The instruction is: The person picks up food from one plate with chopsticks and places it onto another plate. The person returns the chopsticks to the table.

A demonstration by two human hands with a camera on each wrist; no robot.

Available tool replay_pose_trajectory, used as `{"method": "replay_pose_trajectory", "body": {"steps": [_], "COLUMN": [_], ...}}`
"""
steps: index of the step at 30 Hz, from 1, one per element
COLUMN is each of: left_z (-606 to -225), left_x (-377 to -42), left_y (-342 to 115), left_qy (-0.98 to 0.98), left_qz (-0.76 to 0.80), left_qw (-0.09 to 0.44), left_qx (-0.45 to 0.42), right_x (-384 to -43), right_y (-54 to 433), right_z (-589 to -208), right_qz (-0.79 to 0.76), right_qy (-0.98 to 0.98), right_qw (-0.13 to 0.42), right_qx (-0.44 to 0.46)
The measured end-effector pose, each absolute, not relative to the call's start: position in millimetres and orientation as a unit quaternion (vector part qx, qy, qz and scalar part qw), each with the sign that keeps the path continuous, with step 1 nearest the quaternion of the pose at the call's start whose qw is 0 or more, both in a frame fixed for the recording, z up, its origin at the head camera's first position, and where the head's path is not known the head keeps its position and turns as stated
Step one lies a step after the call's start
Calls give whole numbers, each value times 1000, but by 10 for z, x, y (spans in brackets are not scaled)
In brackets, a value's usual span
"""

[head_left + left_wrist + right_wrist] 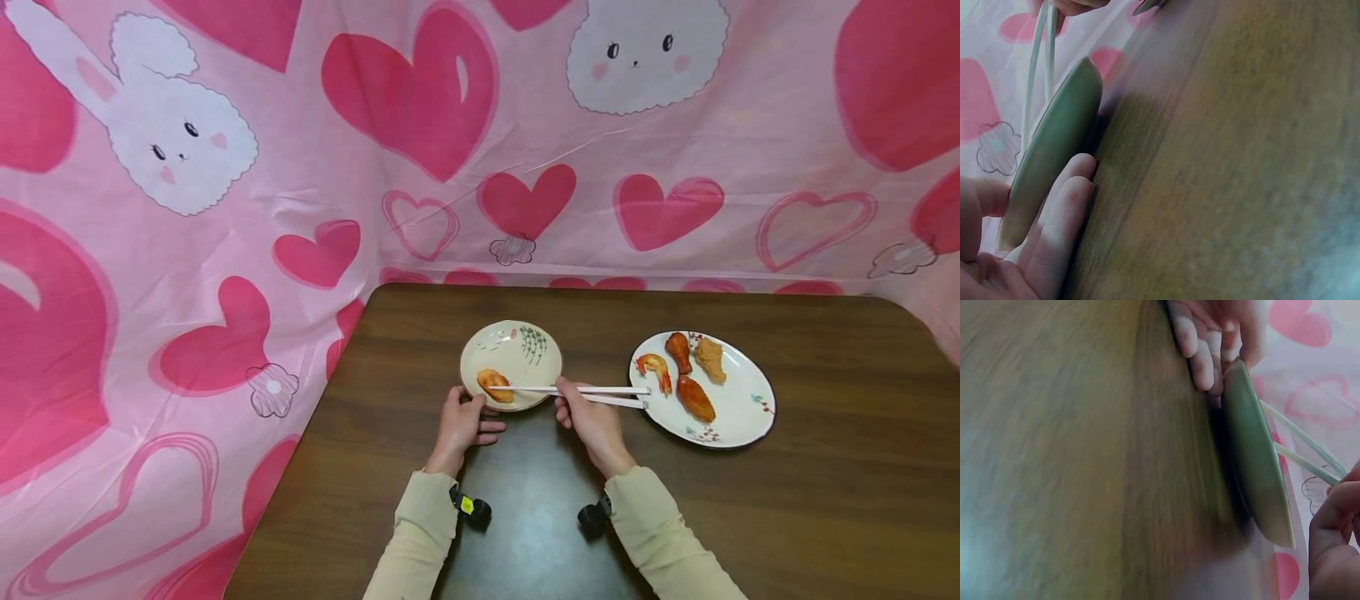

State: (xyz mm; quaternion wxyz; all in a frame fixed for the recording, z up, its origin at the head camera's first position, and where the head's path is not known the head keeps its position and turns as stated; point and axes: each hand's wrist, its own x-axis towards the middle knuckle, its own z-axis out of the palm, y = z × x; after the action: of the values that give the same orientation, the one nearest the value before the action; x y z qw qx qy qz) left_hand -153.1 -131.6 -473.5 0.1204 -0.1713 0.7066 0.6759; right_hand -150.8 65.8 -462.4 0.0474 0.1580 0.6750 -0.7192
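Note:
A small cream plate (521,368) with a painted leaf pattern lies before the person. My left hand (463,427) grips its near-left rim, thumb on the edge and fingers underneath, as the left wrist view shows from the side. On the plate's near-left part rests a golden-brown piece of food (493,385), dumpling-like in shape. White chopsticks (611,390) are held in my right hand (595,429) at the plate's right edge. Their tips reach left across the plate to the food piece. In the right wrist view, the chopsticks (1307,437) pass behind the plate's rim.
A larger oval white plate (738,404) stands to the right, bearing a shrimp (657,372), a drumstick (678,352), a breaded piece (709,360) and a chicken wing (695,400). The brown wooden table (847,467) meets a pink heart-print cloth (420,100) behind and at left.

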Motion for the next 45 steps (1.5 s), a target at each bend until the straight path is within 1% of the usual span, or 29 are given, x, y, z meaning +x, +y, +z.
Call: {"method": "replay_pose_trajectory", "body": {"steps": [5,11,19,27,31,34,37,42,45], "left_z": [-4553,-4814,-4841,-4840,-4856,-4861,-4864,-4858,-4848], "left_x": [-1465,-1578,-1581,-1582,-1577,-1571,-1570,-1569,-1569], "left_y": [-1289,-1326,-1320,-1322,-1323,-1325,-1325,-1324,-1326], "left_qy": [706,700,704,708,709,709,709,709,709], "left_qz": [676,680,678,671,671,670,670,669,671], "left_qw": [129,128,118,120,119,118,119,120,118], "left_qx": [-166,-175,-176,-184,-183,-186,-187,-186,-185], "right_x": [-1527,-1529,-1494,-1471,-1466,-1462,-1462,-1488,-1513], "right_y": [631,673,633,564,573,591,608,607,599], "right_z": [-4613,-4611,-4544,-4530,-4535,-4545,-4569,-4626,-4666], "right_qz": [-720,-689,-666,-660,-625,-609,-625,-696,-757], "right_qy": [674,705,730,747,779,792,779,702,628], "right_qw": [48,51,51,17,-2,-6,1,30,41], "right_qx": [159,159,144,79,47,32,51,146,177]}}
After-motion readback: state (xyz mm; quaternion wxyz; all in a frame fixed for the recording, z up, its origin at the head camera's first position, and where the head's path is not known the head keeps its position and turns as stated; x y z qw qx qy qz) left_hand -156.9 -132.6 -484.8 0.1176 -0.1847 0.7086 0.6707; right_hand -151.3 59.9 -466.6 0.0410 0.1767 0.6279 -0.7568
